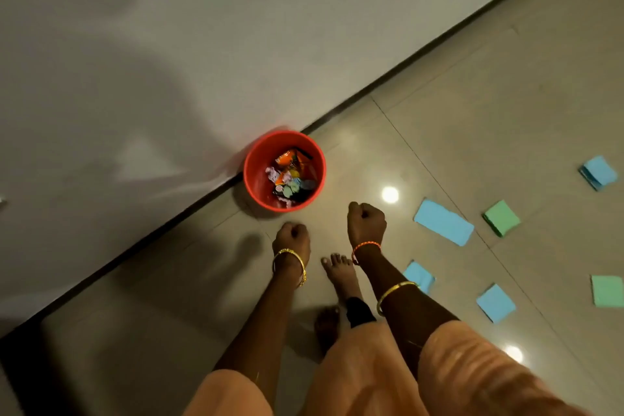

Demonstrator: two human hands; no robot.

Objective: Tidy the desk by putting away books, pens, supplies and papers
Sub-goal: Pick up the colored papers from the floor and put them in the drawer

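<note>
Both hands, left (291, 237) and right (367, 223), hover with fingers clenched and holding nothing just beside a red bin (284, 171) of scraps against the wall; blue paper (443, 222) and other sheets lie scattered on the floor (456, 118)

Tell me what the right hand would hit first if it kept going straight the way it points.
Probably the red bucket: the right hand, a closed fist, points toward its near rim. Depth is unclear, so it might pass above.

Peach short sleeves (466, 358) cover both upper arms. The left wrist wears a gold bangle (291, 262). The right arm carries an orange thread band (366, 246) and a gold bangle (395, 294).
</note>
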